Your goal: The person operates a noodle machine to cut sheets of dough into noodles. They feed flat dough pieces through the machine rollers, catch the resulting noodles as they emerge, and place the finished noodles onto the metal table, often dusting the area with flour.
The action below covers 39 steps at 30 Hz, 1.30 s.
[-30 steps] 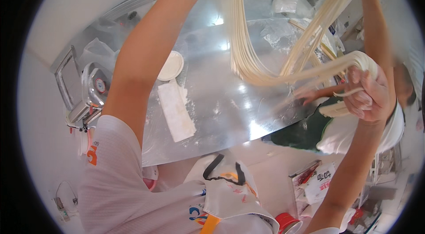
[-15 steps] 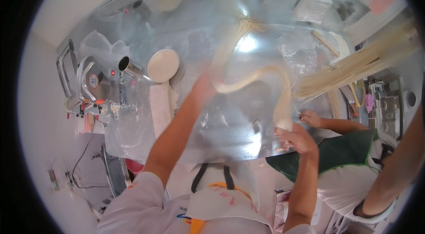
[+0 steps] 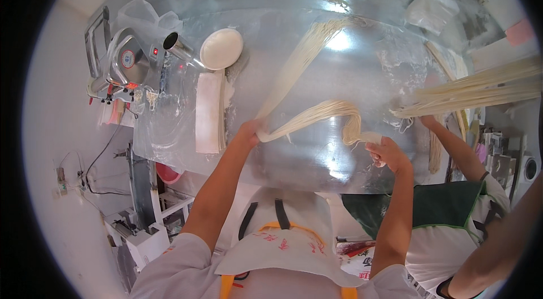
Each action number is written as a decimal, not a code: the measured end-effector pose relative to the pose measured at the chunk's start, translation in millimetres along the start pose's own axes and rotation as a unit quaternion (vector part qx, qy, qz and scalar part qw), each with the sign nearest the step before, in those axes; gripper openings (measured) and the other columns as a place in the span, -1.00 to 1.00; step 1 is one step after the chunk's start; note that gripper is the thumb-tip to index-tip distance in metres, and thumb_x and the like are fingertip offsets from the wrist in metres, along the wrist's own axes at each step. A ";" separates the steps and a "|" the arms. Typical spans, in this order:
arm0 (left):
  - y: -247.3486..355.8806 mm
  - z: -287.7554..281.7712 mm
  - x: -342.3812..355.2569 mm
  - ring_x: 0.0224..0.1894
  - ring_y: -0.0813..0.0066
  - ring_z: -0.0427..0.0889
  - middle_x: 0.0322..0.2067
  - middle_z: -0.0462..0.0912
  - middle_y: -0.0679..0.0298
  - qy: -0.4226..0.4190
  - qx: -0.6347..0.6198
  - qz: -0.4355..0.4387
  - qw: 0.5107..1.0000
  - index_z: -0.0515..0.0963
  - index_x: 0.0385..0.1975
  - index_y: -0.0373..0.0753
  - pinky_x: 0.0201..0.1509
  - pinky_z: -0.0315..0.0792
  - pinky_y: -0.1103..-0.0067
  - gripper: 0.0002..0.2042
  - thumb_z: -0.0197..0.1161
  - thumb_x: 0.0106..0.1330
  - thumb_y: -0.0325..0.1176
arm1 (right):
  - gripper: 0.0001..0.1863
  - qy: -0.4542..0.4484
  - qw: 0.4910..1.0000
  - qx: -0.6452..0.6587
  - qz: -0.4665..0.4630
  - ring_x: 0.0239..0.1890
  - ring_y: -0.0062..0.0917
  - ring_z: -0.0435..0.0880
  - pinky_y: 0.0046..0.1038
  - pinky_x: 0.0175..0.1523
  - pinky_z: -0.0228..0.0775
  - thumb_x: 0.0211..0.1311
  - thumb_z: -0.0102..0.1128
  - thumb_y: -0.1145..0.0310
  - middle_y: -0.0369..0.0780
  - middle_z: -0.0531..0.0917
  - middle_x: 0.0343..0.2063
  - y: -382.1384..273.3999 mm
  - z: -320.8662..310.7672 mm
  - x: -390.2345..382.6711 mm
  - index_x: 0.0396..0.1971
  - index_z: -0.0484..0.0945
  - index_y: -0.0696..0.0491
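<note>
My left hand [image 3: 250,132] is closed on a skein of pale noodle strands at the middle front of the steel table [image 3: 283,174]. One length of the strands [image 3: 300,61] lies diagonally toward the back of the table. Another length [image 3: 331,111] runs rightward in a loose bend to my right hand [image 3: 389,154], which grips the end of the skein low over the table's front right. A stack of pale flat cloths or boards [image 3: 209,112] lies left of my left hand, with a round cream dish [image 3: 220,48] behind it.
A steel machine [image 3: 124,59] and cylinder [image 3: 181,50] stand left. A plastic bag [image 3: 431,11] lies at back right. A co-worker in a green apron [image 3: 441,208] stands at my right, a hand [image 3: 429,121] at a hanging noodle bundle [image 3: 481,90], near wooden sticks [image 3: 443,64].
My hands have come down from high above the table, the left moving lower toward me. The noodle loops that hung between them now mostly lie along the tabletop.
</note>
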<state>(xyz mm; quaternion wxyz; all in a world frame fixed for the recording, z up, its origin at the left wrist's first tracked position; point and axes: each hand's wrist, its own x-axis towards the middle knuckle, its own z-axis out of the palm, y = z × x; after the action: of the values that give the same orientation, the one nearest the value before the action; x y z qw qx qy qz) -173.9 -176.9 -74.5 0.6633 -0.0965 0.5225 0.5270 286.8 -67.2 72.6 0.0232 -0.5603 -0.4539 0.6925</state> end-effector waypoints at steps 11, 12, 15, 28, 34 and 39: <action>-30.0 -80.2 -2.5 0.00 0.01 0.63 -0.10 0.67 -0.06 0.121 0.772 0.338 0.524 0.65 -0.12 -0.40 0.12 0.47 0.19 -0.63 0.21 0.43 -0.14 | -0.73 0.064 0.989 -0.130 -0.021 -0.64 -0.50 0.51 -0.36 -0.50 0.40 0.29 0.28 0.26 -0.24 0.52 -0.67 83.4 -18.9 47.2 -0.47 0.57 0.16; -38.1 -79.0 -13.5 0.11 -0.01 0.57 -0.05 0.64 -0.07 0.219 0.662 0.338 0.632 0.65 -0.08 -0.34 0.25 0.39 0.14 -0.63 0.18 0.45 -0.10 | -0.78 0.083 0.969 -0.233 -0.024 -0.60 -0.44 0.57 -0.33 -0.48 0.41 0.24 0.26 0.30 -0.18 0.62 -0.60 92.7 -23.1 58.3 -0.38 0.63 0.19; -27.2 -11.1 -66.1 0.01 0.00 0.64 -0.08 0.66 -0.10 0.085 0.646 0.345 0.676 0.67 -0.09 -0.26 0.13 0.49 0.18 -0.69 0.25 0.34 -0.18 | -0.61 0.367 0.790 -0.486 -0.070 -0.02 -0.12 0.68 -0.09 0.11 0.47 0.24 0.31 0.25 0.05 0.70 -0.12 184.7 -78.6 49.1 -0.08 0.61 0.24; 33.4 -301.4 -260.4 -0.38 0.52 0.70 -0.42 0.72 0.25 0.016 0.391 0.120 0.912 0.67 -0.27 -0.36 -0.24 0.59 0.58 -0.74 0.30 0.31 -0.24 | -0.80 0.204 0.907 -0.175 -0.325 -0.18 -0.34 0.70 -0.39 -0.05 0.53 0.36 0.17 0.47 -0.09 0.69 -0.23 24.0 453.6 47.5 -0.08 0.62 0.19; 92.3 -465.2 -298.3 -0.23 0.43 0.72 -0.28 0.73 0.16 0.103 0.208 0.134 0.963 0.66 -0.17 -0.36 -0.12 0.61 0.51 -0.79 0.27 0.40 -0.32 | -0.63 0.077 0.901 -0.240 -0.352 -0.18 -0.45 0.73 -0.41 0.01 0.57 0.51 0.14 0.17 -0.07 0.73 -0.20 -104.7 635.2 82.2 0.03 0.62 0.16; 139.8 -538.2 -313.9 -0.23 0.40 0.73 -0.28 0.73 0.14 0.176 0.199 0.165 0.950 0.63 -0.10 -0.39 -0.11 0.61 0.48 -0.75 0.27 0.43 -0.31 | -0.41 -0.094 0.950 0.034 -0.296 0.20 -0.37 0.59 -0.32 0.28 0.44 0.54 0.07 0.03 -0.15 0.62 0.20 -205.8 686.1 199.8 0.29 0.46 0.23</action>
<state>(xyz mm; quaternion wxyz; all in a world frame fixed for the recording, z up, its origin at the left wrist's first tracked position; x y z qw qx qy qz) -572.1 -670.4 -0.2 0.4703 0.0338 0.7339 0.4889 -432.2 -251.8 29.1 0.2032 -0.3322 -0.5755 0.7191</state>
